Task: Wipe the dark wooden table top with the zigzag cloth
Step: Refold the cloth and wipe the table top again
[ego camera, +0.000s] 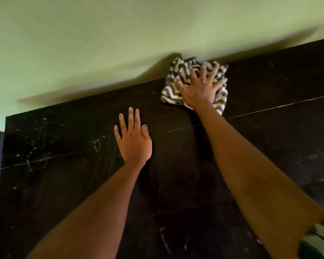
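The dark wooden table top [64, 165] fills the lower part of the view, scuffed with pale marks and thin seams. A crumpled zigzag cloth [178, 71] in grey, cream and white lies at the table's far edge against the wall. My right hand [200, 86] presses flat on the cloth with fingers spread, arm stretched far forward. My left hand [134, 139] rests flat on the bare wood nearer to me, left of the cloth, fingers apart and holding nothing.
A pale green wall [120, 34] rises directly behind the table's far edge. The table's left edge [0, 165] drops beside a dark bluish surface. A striped sleeve [318, 240] shows at the bottom right.
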The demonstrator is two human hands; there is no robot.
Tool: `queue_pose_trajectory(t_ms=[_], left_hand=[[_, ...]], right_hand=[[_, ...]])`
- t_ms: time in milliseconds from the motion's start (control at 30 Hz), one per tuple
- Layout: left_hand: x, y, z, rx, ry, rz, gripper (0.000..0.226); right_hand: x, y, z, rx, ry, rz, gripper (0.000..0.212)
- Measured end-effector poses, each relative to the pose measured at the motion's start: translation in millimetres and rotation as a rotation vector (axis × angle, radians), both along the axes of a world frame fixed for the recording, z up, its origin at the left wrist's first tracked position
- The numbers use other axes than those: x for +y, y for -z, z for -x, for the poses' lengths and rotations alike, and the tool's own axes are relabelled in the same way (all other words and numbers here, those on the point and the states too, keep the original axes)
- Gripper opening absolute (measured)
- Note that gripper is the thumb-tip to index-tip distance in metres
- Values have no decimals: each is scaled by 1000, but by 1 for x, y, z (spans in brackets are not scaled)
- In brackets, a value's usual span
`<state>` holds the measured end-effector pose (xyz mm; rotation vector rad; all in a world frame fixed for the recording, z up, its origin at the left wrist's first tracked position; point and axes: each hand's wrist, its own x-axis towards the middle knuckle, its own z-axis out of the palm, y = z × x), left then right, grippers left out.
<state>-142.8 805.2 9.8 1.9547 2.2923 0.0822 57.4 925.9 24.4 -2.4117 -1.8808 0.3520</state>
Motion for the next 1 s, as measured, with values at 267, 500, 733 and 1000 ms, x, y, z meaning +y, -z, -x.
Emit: queue_pose_trajectory(t_ms=[267, 500, 733, 1000], left_hand=[[-3, -1, -1, -36, -77, 18, 59], [-2, -9, 1, -5, -18, 60, 60], [-46, -26, 65, -94, 113, 206, 56], [-170, -15, 112, -68, 93, 120, 55]], right_hand=[[-32, 0, 1, -29, -538, -57, 74], [-60, -2, 43, -65, -384, -54, 71], [-128, -6, 40, 12, -148, -2, 65], [-284, 10, 79, -34, -785, -101, 62]])
